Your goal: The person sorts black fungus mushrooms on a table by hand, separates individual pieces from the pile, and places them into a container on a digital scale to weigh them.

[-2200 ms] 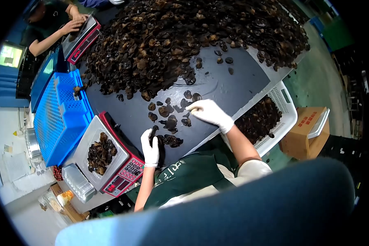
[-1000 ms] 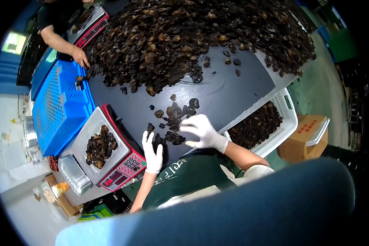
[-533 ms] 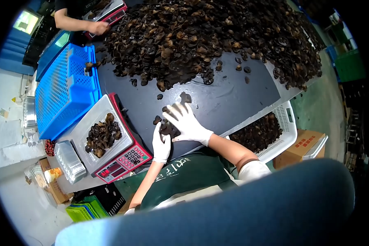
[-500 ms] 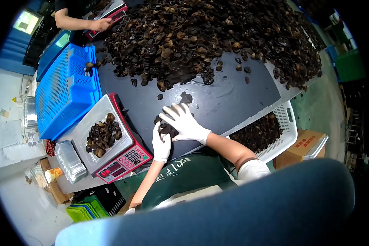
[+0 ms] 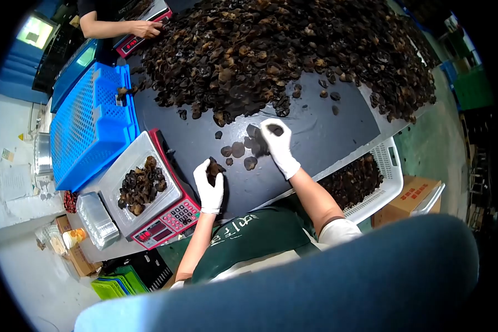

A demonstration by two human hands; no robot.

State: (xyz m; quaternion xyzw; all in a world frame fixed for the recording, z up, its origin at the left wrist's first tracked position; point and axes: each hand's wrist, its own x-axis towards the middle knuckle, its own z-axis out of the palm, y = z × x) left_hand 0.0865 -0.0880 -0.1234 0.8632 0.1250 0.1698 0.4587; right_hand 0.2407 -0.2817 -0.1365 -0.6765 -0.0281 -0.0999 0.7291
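My left hand (image 5: 209, 189), in a white glove, is closed around a dark wood ear mushroom (image 5: 214, 169) beside the red scale. Farther right, my white-gloved right hand (image 5: 279, 145) is curled over the table, pinching a wood ear mushroom (image 5: 275, 130); more dark pieces touch its left side, partly hidden. Several loose wood ears (image 5: 238, 149) lie on the black tabletop (image 5: 326, 130) between the two hands. A clear tray (image 5: 169, 202) on the scale (image 5: 174, 224) holds a small heap of wood ears (image 5: 142, 187).
A large pile of wood ears (image 5: 249, 61) covers the far table. Left stands a blue crate (image 5: 91, 127); clear containers (image 5: 97, 218) lie below it. A white basket (image 5: 390, 182) of wood ears sits at right near a carton (image 5: 404, 202). Another person's hand (image 5: 146, 29) is at a second scale (image 5: 130, 45).
My hands have parted: the right moved up and right, the left slightly left, now around a wood ear. Loose pieces show between them. The other person's hand shifted slightly up and right.
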